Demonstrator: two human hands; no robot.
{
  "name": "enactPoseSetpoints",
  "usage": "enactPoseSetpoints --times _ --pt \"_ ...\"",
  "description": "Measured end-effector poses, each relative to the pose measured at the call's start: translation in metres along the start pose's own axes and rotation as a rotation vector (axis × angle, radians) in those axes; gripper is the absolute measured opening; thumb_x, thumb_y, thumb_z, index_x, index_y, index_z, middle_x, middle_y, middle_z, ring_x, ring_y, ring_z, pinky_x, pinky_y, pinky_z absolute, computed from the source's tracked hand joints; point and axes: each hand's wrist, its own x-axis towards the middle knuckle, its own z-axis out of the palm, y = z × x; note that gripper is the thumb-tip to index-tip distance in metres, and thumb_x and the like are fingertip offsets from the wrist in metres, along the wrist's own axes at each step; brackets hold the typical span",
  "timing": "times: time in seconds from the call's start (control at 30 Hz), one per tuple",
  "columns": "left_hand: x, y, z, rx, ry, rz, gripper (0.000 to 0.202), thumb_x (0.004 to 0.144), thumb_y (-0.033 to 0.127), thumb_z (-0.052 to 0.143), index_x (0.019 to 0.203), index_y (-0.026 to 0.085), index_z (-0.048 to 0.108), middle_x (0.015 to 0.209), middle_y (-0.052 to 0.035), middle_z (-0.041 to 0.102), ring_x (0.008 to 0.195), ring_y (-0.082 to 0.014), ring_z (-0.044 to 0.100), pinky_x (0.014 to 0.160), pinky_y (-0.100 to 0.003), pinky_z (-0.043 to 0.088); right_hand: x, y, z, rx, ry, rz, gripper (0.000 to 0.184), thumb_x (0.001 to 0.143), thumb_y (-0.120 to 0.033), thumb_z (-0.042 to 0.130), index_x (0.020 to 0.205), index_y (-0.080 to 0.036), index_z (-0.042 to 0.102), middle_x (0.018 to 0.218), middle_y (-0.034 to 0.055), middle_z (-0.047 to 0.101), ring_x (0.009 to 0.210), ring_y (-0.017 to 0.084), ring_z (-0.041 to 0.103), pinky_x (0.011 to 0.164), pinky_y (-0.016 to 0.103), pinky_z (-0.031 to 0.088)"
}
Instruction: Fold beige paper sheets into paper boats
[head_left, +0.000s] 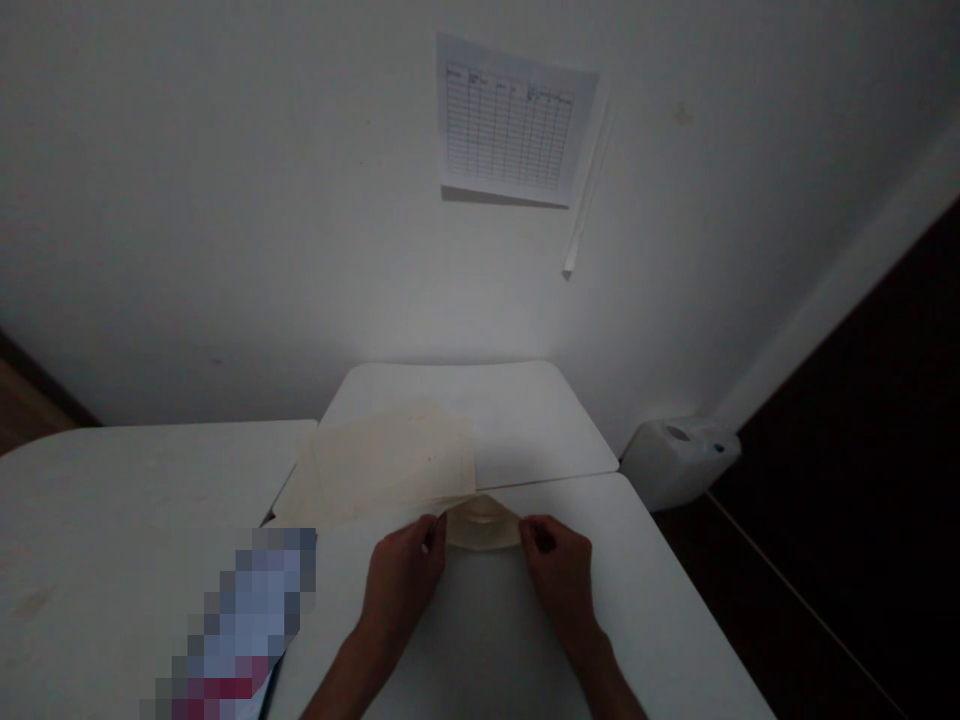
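Note:
A small piece of beige folded paper [484, 535] is stretched between my hands above the white table. Its upper edge rises to a shallow peak, and a fold or opening shows in its middle like that of a pouch. My left hand [405, 565] pinches the left end between thumb and fingers. The right end is pinched the same way by my right hand [559, 560]. Just behind and to the left, a larger beige sheet [390, 455] lies flat across the table tops, close to the folded paper; whether the two touch, I cannot tell.
White table tops [660, 600] meet near the wall. At the left lies a pixelated blue and red item [247, 620]. A white plastic container [679, 460] stands right of the tables. A printed grid sheet [510, 130] and a white strip [589, 190] are on the wall.

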Motion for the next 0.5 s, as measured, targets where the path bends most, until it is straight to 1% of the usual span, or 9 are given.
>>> enactPoseSetpoints --times 0.13,0.2,0.33,0.5 --pt "-0.0004 0.0016 0.0003 0.126 -0.032 -0.019 0.038 0.094 0.042 0.040 0.070 0.022 0.062 0.067 -0.0055 0.070 0.063 -0.0230 0.067 0.056 -0.027 0.035 -0.0013 0.0018 0.0022 -0.031 0.021 -0.075 0.022 0.086 -0.030 0.054 0.087 -0.019 0.073 0.080 0.0055 0.073 0.067 0.019 0.066 0.065 0.028 0.051" --pt "-0.0006 0.0012 0.0008 0.181 -0.051 -0.020 0.039 0.095 0.041 0.038 0.071 0.022 0.063 0.070 -0.0062 0.071 0.066 -0.0236 0.068 0.056 -0.027 0.035 -0.0021 0.0030 0.0030 -0.042 0.029 -0.100 0.022 0.087 -0.029 0.053 0.090 -0.018 0.072 0.082 0.0059 0.072 0.068 0.019 0.065 0.065 0.028 0.050" --pt "-0.0001 -0.0006 0.0011 0.189 -0.085 0.003 0.040 0.098 0.039 0.034 0.076 0.022 0.064 0.075 -0.0067 0.073 0.071 -0.0242 0.069 0.060 -0.027 0.038 -0.0033 0.0044 0.0035 -0.067 0.011 -0.135 0.022 0.088 -0.027 0.051 0.093 -0.017 0.071 0.084 0.0064 0.071 0.067 0.018 0.064 0.065 0.027 0.049" --pt "0.0016 -0.0016 -0.0003 0.192 -0.120 -0.004 0.040 0.098 0.037 0.034 0.078 0.021 0.065 0.073 -0.0073 0.073 0.071 -0.0249 0.070 0.059 -0.028 0.038 -0.0033 0.0046 0.0029 -0.189 -0.017 -0.105 0.021 0.087 -0.029 0.055 0.092 -0.016 0.071 0.081 0.0062 0.071 0.067 0.018 0.063 0.067 0.027 0.047"
